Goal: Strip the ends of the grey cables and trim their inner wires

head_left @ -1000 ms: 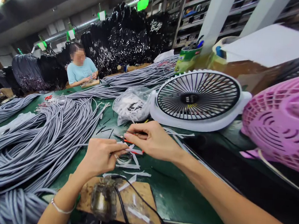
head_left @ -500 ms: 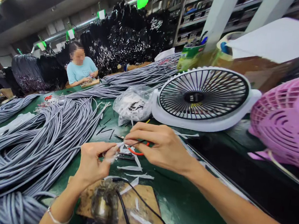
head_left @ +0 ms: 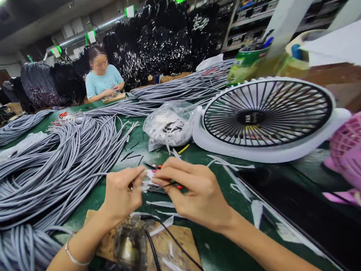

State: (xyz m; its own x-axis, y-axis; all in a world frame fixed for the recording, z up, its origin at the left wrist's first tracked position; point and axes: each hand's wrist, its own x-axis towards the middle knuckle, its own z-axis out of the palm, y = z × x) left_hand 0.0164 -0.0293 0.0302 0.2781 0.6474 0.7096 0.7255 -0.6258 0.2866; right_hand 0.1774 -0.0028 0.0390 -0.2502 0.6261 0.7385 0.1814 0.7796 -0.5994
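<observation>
My left hand (head_left: 122, 191) is closed in a pinch. A grey cable (head_left: 100, 174) runs from the big coil (head_left: 66, 154) into its fingers. Close against it, the fingers of my right hand (head_left: 194, 192) are pinched together around a thin dark piece. A small whitish, partly clear bit (head_left: 149, 174) shows between the two sets of fingertips, too blurred to name. Behind the right fingers lies a red-handled cutting tool (head_left: 148, 164), mostly covered. White strips (head_left: 161, 203) lie on the green table (head_left: 220, 250) below the hands.
A wooden board (head_left: 189, 243) with a dark metal lump (head_left: 129, 250) and black cords sits in front. Beyond are a clear bag (head_left: 171, 126), a white fan (head_left: 265, 118) and a pink fan (head_left: 358, 148). A co-worker (head_left: 104, 81) sits across the table.
The view has shifted, so most things appear farther right. My hands stay pinched close together, and the whitish bit between them has turned or moved slightly.
</observation>
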